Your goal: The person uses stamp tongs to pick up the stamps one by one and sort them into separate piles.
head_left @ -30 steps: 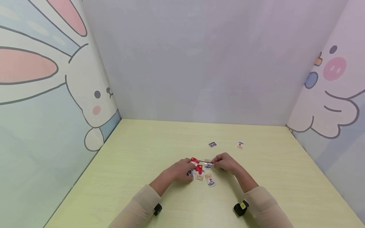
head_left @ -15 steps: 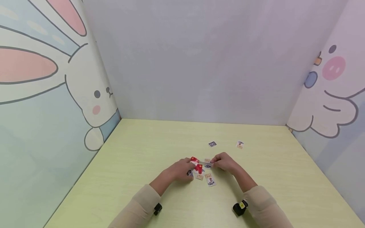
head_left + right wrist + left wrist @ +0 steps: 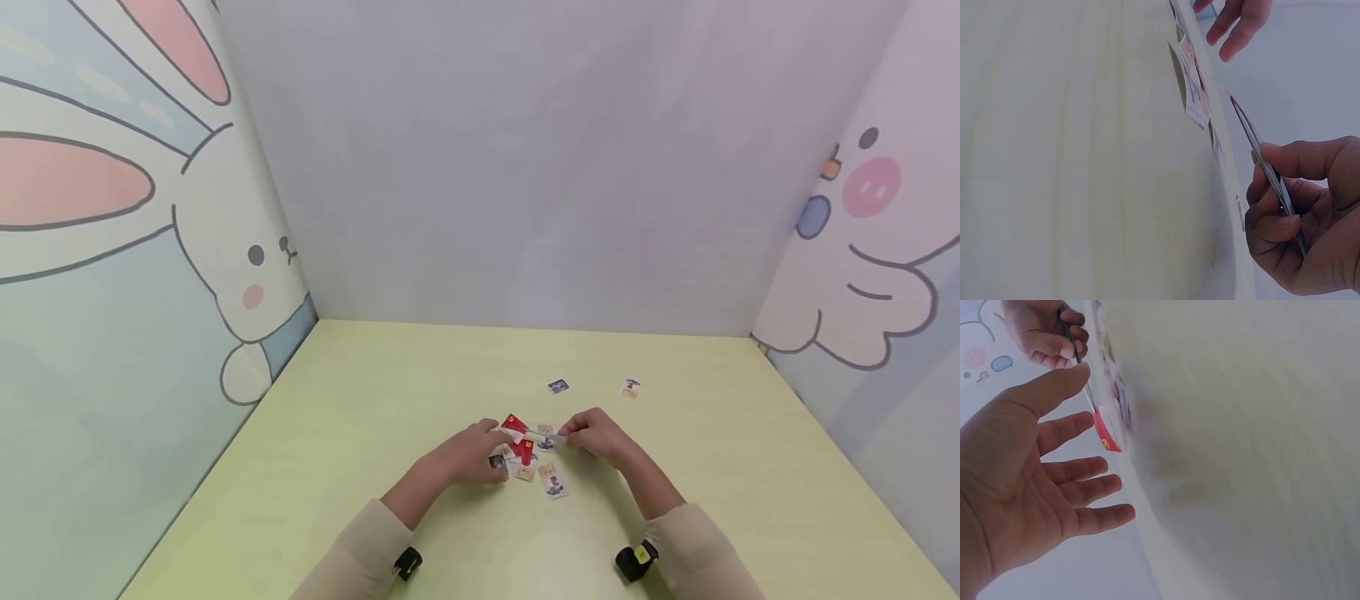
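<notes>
In the head view, my left hand [image 3: 472, 454] is spread beside two red stamps [image 3: 523, 451] in the middle of the table. Its fingers are extended with nothing between them, as the left wrist view also shows. From the right, my right hand [image 3: 596, 435] holds metal tweezers [image 3: 1266, 162] between thumb and fingers. Their tips reach the edge of a red stamp [image 3: 1107, 432]; whether they pinch it I cannot tell. Several white stamps with small pictures lie under and around the red ones, among them a loose stamp [image 3: 553, 482] nearer the front.
Two more stamps lie farther back, a dark one [image 3: 558, 386] and a pale one [image 3: 631, 387]. The yellowish table [image 3: 390, 375] runs back to a grey wall [image 3: 487, 167]. Side walls bear cartoon animals. A black wrist device [image 3: 636, 560] sits by the right sleeve.
My left fingers have drawn slightly off the red stamps, which show more fully. The right hand with the tweezers stays nearly in place. The head view has tilted a little.
</notes>
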Available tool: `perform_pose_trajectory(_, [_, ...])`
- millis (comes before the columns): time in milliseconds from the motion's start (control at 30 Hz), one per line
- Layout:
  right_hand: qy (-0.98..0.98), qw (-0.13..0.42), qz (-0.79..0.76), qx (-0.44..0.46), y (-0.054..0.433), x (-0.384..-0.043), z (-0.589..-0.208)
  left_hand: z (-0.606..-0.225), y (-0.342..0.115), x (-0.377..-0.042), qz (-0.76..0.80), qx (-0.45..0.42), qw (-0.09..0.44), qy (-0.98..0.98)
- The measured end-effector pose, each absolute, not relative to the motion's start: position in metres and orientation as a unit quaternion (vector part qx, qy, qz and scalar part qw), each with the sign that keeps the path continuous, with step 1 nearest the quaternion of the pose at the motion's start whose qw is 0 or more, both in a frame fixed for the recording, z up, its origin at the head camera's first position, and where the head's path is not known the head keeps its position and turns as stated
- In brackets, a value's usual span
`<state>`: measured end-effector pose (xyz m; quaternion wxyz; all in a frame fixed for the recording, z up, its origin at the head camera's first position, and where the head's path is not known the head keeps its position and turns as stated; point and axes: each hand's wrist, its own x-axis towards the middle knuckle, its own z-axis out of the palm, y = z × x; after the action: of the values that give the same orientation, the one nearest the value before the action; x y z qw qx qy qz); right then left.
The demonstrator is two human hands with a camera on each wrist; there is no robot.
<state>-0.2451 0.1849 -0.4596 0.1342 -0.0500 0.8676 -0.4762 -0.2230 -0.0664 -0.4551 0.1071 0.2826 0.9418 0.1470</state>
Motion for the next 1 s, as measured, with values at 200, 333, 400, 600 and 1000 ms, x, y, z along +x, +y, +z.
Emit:
perform_pose_trajectory(200, [0.864,0.134,-0.485,-0.035,0.186,-0.244,-0.461,-0.458,-0.069,-0.224,0.144,0.291,0.097,0.941])
perform_pose_trajectory(333, [0.859,0.136,-0.493,-0.033,0.185,-0.245,-0.464,-0.458,-0.07,-0.223,0.142,0.294,0.096,0.94])
perform_pose_trajectory(400, [0.854,0.136,-0.501,-0.033,0.185,-0.246,-0.465,-0.457,-0.07,-0.22,0.143,0.296,0.094,0.94])
perform_pose_trajectory(600, [0.85,0.135,-0.509,-0.019,0.185,-0.249,-0.463,-0.455,-0.075,-0.214,0.137,0.306,0.095,0.937])
perform_pose_trajectory(1000, [0.855,0.125,-0.504,-0.008,0.184,-0.271,-0.455,-0.455,-0.08,-0.213,0.124,0.324,0.081,0.934])
